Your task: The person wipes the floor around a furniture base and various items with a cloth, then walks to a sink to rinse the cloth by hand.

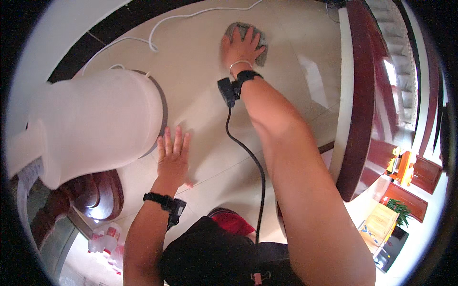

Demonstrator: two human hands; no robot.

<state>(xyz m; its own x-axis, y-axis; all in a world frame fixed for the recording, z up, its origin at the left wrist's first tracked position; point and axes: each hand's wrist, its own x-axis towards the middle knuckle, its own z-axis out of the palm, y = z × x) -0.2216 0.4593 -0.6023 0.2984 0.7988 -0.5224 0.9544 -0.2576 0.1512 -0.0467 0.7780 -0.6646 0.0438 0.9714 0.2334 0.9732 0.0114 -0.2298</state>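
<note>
Arm outstretched, my right hand (243,46) presses flat on a grey cloth (261,58) on the beige tiled floor (200,62). Its fingers are spread over the cloth, whose edges show around them. My left hand (173,157) is lower and to the left, palm down on the floor with its fingers apart and nothing in it. Close beside its fingertips is the rounded, dark-edged base of a large white appliance (102,119). Both wrists wear black straps with small black devices, and a black cable (263,190) hangs from the right one.
A white cord (176,17) lies along the floor near the dark skirting (71,59). Dark red wooden furniture (358,109) borders the right side. At lower left are a dark turned wooden foot (107,193) and plastic bottles (107,243). A green plant (398,209) appears at far right.
</note>
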